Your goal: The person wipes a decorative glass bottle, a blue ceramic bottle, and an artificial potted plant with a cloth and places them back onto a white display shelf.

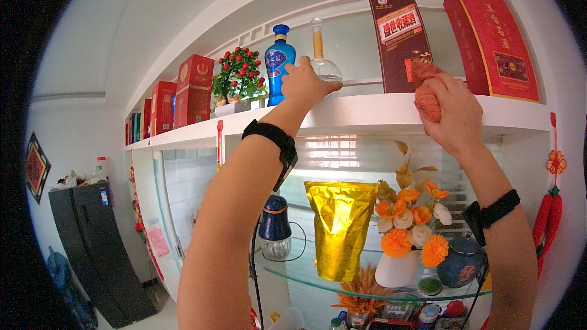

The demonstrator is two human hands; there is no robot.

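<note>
My left hand reaches up to the round base of a clear glass bottle on the white upper shelf; whether the fingers grip it cannot be told. Just left of that hand stands a blue glass bottle. A crumpled reddish cloth is held in my right hand at the shelf's front edge. Behind the cloth stands a dark brown liquor box, and a tall red box is farther right. Both boxes bear writing.
Left along the shelf stand a potted artificial berry plant and red boxes. Below, a glass shelf holds a gold foil pouch, a small chopper, artificial flowers and a dark jar.
</note>
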